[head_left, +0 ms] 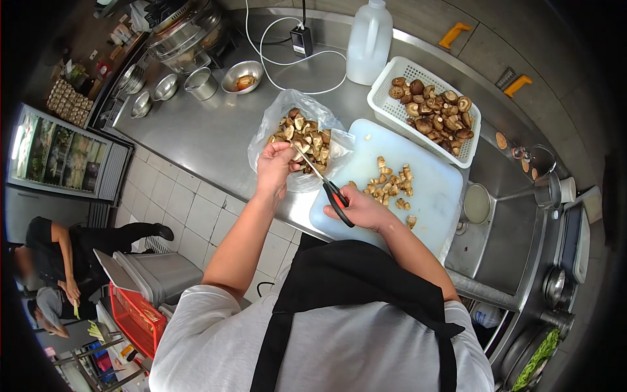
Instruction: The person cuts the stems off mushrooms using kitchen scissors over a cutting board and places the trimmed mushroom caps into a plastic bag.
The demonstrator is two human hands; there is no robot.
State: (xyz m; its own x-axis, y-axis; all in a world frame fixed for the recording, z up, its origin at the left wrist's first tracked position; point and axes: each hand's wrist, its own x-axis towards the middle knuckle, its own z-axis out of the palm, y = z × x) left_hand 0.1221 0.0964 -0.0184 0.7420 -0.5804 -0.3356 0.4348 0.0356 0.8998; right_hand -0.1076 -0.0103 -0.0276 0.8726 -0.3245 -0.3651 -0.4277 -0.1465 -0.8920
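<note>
My right hand grips black-and-red scissors over the near left part of a pale blue cutting board. Their blades point up and left, the tips meeting the fingertips of my left hand. That hand is pinched closed at the near left of an open clear plastic bag; whatever lies between its fingers is too small to make out. Inside the bag are many cut mushrooms, brown caps with pale flesh. Small mushroom stems lie in a loose pile on the board.
A white perforated basket of whole brown mushrooms stands behind the board. Beyond are a plastic jug, a white cable and metal bowls. A sink is at right. Two people are at far left, one in black.
</note>
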